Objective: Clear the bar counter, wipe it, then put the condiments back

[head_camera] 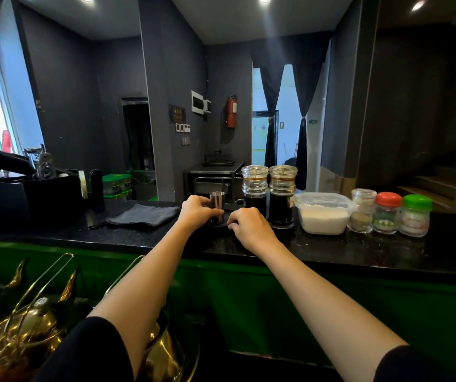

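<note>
Two bare hands meet at the middle of the black bench. On the left hand the fingers are curled round a small metal cup, which stands upright on a dark tray; the tray is hard to make out against the bench top. The right hand lies just beside it, knuckles up, its fingers bent down and pinching the tray's near rim.

Just right of the hands stand two glass dispensers side by side, both holding dark liquid. Next in the row come a lidded plastic tub of white grains, a clear glass jar, a red-lidded jar and a green-lidded jar, each close to its neighbour along the back of the bench.

Left of the hands a folded grey cloth lies flat on the bench, and beyond it sits a black box with tools sticking out. Brass kettles crowd the lower left, below the bench's green front
</note>
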